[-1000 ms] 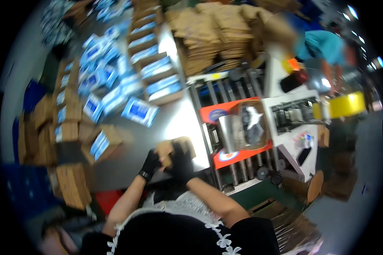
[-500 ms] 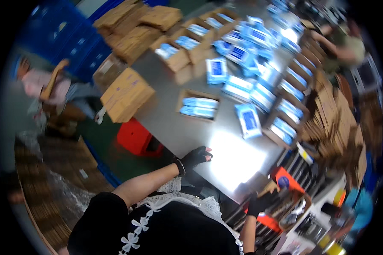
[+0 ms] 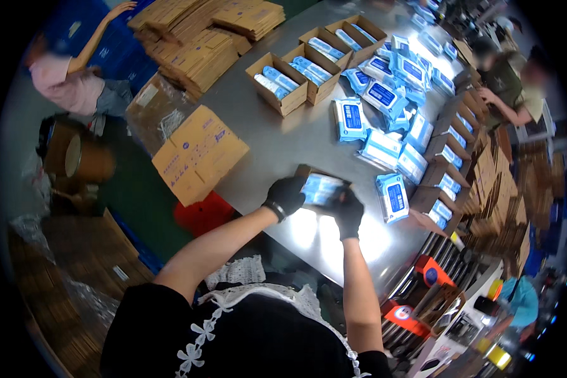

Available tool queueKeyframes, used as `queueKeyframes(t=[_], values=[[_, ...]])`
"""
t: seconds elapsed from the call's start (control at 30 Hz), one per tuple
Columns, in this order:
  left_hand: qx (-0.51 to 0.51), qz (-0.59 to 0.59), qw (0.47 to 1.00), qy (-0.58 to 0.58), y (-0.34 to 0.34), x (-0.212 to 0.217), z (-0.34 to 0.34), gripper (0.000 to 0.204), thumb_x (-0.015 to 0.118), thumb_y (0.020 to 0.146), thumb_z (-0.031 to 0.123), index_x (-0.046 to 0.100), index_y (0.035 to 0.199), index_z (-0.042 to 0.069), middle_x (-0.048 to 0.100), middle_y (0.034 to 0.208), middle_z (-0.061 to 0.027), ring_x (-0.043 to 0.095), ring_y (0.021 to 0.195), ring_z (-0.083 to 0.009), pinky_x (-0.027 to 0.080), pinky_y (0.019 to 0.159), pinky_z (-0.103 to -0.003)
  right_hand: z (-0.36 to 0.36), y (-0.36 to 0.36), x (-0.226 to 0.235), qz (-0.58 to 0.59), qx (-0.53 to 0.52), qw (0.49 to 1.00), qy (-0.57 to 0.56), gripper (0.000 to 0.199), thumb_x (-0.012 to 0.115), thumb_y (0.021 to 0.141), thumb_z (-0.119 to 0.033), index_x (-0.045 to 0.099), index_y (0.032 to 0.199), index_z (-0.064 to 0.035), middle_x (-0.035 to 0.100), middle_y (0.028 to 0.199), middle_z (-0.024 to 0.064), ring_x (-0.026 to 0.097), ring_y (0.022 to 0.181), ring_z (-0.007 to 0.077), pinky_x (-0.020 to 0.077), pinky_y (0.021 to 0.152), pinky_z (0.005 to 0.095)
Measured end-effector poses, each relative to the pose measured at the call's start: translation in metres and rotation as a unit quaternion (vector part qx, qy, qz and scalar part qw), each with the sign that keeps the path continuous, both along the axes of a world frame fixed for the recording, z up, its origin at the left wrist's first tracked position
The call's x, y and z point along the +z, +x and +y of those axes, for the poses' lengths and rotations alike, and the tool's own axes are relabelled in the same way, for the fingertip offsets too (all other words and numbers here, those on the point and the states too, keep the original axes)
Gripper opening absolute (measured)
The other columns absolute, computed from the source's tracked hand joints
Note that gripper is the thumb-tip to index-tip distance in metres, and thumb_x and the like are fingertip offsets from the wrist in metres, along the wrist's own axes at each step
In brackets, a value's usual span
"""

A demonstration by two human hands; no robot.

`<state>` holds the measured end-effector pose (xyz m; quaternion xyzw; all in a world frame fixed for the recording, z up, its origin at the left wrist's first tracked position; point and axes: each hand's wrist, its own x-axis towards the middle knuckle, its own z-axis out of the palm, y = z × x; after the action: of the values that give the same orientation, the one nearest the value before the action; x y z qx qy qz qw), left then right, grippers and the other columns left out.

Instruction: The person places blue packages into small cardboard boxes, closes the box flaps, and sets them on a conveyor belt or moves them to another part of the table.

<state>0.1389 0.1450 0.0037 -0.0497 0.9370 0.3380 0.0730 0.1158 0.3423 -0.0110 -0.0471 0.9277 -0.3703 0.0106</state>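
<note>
Both gloved hands close on one small carton (image 3: 321, 188) near the steel table's (image 3: 283, 135) front edge: the left hand (image 3: 285, 196) grips its 9 o'clock end, the right hand (image 3: 348, 211) its 4 o'clock corner. A blue pack shows inside. To seat it well, I judge the pack should lie flat and square before the flaps fold; loose packs (image 3: 394, 196) lie at 3 o'clock.

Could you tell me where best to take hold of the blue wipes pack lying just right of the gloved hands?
Probably by its two long edges, from above: the blue wipes pack lies flat on the steel table, its near end clear, a cardboard box crowding its right.
</note>
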Motion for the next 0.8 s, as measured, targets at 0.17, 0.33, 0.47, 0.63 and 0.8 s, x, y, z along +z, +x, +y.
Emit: queueKeyframes(t=[0.17, 0.33, 0.47, 0.63, 0.8], values=[[-0.211, -0.147, 0.96, -0.112, 0.004, 0.002, -0.037, 0.034, 0.061, 0.078, 0.038, 0.061, 0.092, 0.008, 0.066, 0.086, -0.0162, 0.064, 0.08, -0.0346, 0.049, 0.072, -0.045, -0.056, 0.041, 0.013, -0.171, 0.116, 0.978, 0.034, 0.037, 0.065, 0.079, -0.027, 0.059, 0.112, -0.0104, 0.065, 0.102, 0.0155, 0.064, 0.09, 0.033, 0.0501, 0.08, 0.0407], [-0.346, -0.26, 0.9, 0.059, -0.019, 0.018, -0.061, 0.057, 0.07, 0.071, 0.055, 0.06, 0.094, 0.004, 0.066, 0.09, -0.0174, 0.064, 0.086, -0.0312, 0.049, 0.075, -0.039, -0.045, 0.03, 0.044, -0.289, 0.171, 0.909, -0.247, 0.046, 0.079, 0.068, -0.02, 0.055, 0.103, -0.0037, 0.064, 0.098, 0.0132, 0.063, 0.086, 0.0322, 0.0494, 0.081, 0.04], [-0.219, -0.051, 0.972, 0.069, -0.016, -0.016, -0.084, 0.058, 0.081, 0.062, 0.043, 0.054, 0.091, 0.0, 0.058, 0.086, -0.0168, 0.057, 0.08, -0.0326, 0.046, 0.072, -0.04, -0.032, 0.031, -0.038, -0.124, 0.151, 0.98, 0.031, 0.025, 0.067, 0.083, -0.031, 0.056, 0.094, -0.0112, 0.063, 0.08, 0.0086, 0.065, 0.076, 0.0257, 0.0518, 0.069, 0.0375], [-0.141, -0.159, 0.974, 0.082, -0.008, -0.105, -0.077, 0.067, 0.08, 0.068, 0.044, 0.048, 0.106, -0.001, 0.062, 0.099, -0.0215, 0.061, 0.094, -0.0336, 0.047, 0.083, -0.039, -0.061, 0.043, 0.002, -0.087, 0.19, 0.966, 0.151, 0.034, 0.05, 0.089, -0.033, 0.064, 0.104, -0.0066, 0.067, 0.096, 0.0178, 0.065, 0.086, 0.0338, 0.051, 0.077, 0.0439], [-0.083, -0.177, 0.974, 0.114, -0.011, -0.121, -0.076, 0.079, 0.08, 0.063, 0.053, 0.046, 0.112, 0.001, 0.062, 0.107, -0.0194, 0.061, 0.101, -0.034, 0.047, 0.086, -0.04, -0.082, 0.004, 0.053, 0.105, 0.086, 0.977, 0.164, 0.035, 0.058, 0.082, -0.035, 0.061, 0.103, -0.0074, 0.063, 0.108, 0.0151, 0.057, 0.103, 0.0347, 0.033, 0.098, 0.0553]])
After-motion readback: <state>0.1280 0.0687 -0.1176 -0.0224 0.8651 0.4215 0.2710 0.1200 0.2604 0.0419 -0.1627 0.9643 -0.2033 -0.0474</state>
